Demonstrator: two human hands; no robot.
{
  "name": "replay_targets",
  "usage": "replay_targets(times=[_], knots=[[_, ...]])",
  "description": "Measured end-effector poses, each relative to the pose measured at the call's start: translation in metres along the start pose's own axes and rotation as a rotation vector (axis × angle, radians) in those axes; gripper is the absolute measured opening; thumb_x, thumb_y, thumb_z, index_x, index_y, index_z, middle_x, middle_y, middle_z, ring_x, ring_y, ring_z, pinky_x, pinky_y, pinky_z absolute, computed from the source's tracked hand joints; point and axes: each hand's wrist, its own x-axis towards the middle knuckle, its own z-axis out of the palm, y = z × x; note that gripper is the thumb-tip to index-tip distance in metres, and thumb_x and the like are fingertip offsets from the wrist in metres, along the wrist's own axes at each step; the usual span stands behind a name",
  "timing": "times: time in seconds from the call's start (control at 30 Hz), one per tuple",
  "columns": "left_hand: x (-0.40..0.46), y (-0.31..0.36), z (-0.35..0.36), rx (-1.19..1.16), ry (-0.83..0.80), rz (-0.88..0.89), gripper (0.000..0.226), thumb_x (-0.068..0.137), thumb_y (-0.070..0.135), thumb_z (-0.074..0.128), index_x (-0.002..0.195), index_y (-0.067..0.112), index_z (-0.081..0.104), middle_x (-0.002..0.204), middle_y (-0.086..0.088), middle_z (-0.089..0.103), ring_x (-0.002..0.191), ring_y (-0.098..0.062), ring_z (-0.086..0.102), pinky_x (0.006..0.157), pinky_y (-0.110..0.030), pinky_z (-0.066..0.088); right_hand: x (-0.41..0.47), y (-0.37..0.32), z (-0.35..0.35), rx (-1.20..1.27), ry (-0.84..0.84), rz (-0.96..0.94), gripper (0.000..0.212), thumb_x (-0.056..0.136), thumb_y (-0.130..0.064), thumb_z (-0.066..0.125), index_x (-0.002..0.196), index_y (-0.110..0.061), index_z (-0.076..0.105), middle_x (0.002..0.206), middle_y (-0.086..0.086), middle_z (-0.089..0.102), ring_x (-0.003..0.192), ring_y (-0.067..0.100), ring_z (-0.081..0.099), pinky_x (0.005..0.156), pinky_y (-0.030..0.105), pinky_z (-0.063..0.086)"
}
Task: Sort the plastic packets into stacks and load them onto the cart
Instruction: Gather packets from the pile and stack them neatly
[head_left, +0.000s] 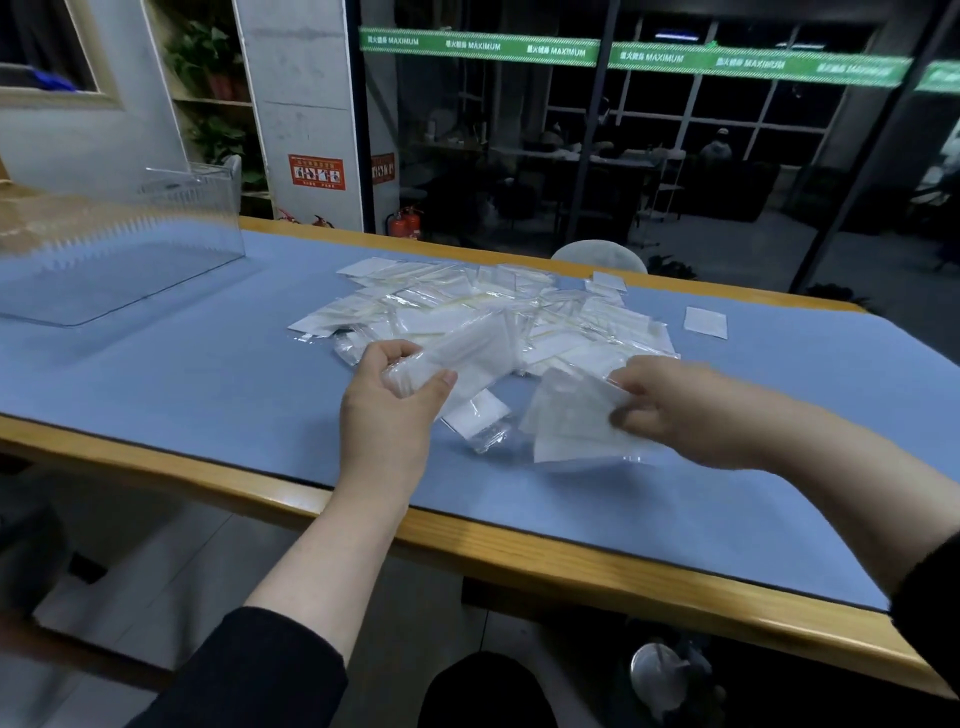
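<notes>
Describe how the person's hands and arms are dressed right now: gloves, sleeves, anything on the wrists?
Both hands are bare, with no gloves. The left hand and right hand show no rings, watch or bands that I can make out. Each forearm is uncovered from wrist to near the elbow, where a plain black sleeve sits pushed up; the right arm's sleeve is also black, without visible markings.

A wood-edged desk (519, 545) carries a blue mat (208, 374). On the mat lie a heap of plastic packets (483, 312), a lone packet (705, 322) to its right, and a clear tray (119, 270) far left.
</notes>
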Motion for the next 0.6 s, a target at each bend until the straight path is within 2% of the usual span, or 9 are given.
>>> replay_targets(times=[0.13,0.23,0.3,0.37,0.43,0.5,0.57,0.6], knots=[[-0.014,0.013,0.035,-0.032,-0.195,-0.018,0.029,0.083,0.012,0.083,0.095,0.028,0.062,0.078,0.011,0.070,0.069,-0.006,0.065,0.065,-0.024,0.053,-0.032,0.031,-0.008,-0.151,0.206,-0.096,0.011,0.097,-0.036,0.059,0.087,-0.035,0.057,0.096,-0.013,0.050,0.093,0.012,0.046,0.085,0.030,0.026],[-0.033,0.023,0.074,-0.005,-0.347,-0.002,0.030,0.082,0.011,0.083,0.092,0.028,0.061,0.075,0.009,0.062,0.063,-0.004,0.055,0.059,-0.017,0.047,-0.043,0.046,-0.005,-0.200,0.241,-0.102,0.005,0.094,-0.038,0.063,0.092,-0.035,0.067,0.093,-0.013,0.050,0.094,0.012,0.046,0.087,0.030,0.024],[-0.043,0.025,0.094,0.005,-0.435,-0.037,0.027,0.083,0.010,0.082,0.093,0.024,0.061,0.076,0.006,0.061,0.063,-0.007,0.054,0.060,-0.020,0.046,-0.046,0.052,0.001,-0.178,0.247,-0.067,0.010,0.091,-0.041,0.067,0.091,-0.031,0.069,0.094,-0.012,0.052,0.093,0.012,0.045,0.087,0.032,0.026],[-0.050,0.021,0.106,0.026,-0.500,-0.103,0.025,0.082,0.015,0.082,0.095,0.025,0.063,0.081,0.001,0.063,0.066,-0.013,0.056,0.065,-0.028,0.047,-0.047,0.061,0.011,-0.096,0.332,-0.036,0.015,0.086,-0.043,0.072,0.088,-0.029,0.067,0.097,-0.010,0.053,0.095,0.013,0.045,0.087,0.035,0.028],[-0.055,0.014,0.113,0.067,-0.519,-0.134,0.021,0.080,0.021,0.080,0.092,0.029,0.065,0.086,0.001,0.066,0.068,-0.012,0.057,0.069,-0.028,0.047,-0.047,0.071,0.025,0.047,0.489,0.012,0.028,0.078,-0.044,0.081,0.090,-0.031,0.058,0.103,-0.010,0.047,0.099,0.012,0.040,0.085,0.034,0.028],[-0.058,0.011,0.116,0.113,-0.530,-0.125,0.019,0.080,0.026,0.079,0.092,0.030,0.065,0.089,0.002,0.065,0.069,-0.008,0.055,0.067,-0.024,0.046,-0.047,0.077,0.037,0.295,0.572,0.049,0.052,0.071,-0.038,0.088,0.105,-0.036,0.048,0.116,-0.011,0.041,0.109,0.009,0.039,0.088,0.029,0.032],[-0.061,0.013,0.117,0.131,-0.567,-0.111,0.018,0.083,0.035,0.077,0.093,0.026,0.065,0.087,0.005,0.061,0.069,-0.005,0.052,0.063,-0.019,0.044,-0.047,0.082,0.046,0.606,0.524,0.055,0.082,0.069,-0.032,0.091,0.129,-0.043,0.036,0.124,-0.014,0.041,0.116,0.003,0.045,0.093,0.018,0.038],[-0.063,0.015,0.117,0.132,-0.587,-0.101,0.022,0.090,0.040,0.073,0.094,0.021,0.064,0.084,0.006,0.059,0.067,-0.003,0.049,0.060,-0.016,0.043,-0.046,0.084,0.050,0.713,0.471,0.054,0.093,0.069,-0.031,0.091,0.138,-0.045,0.030,0.123,-0.017,0.043,0.114,-0.001,0.049,0.090,0.010,0.038]])
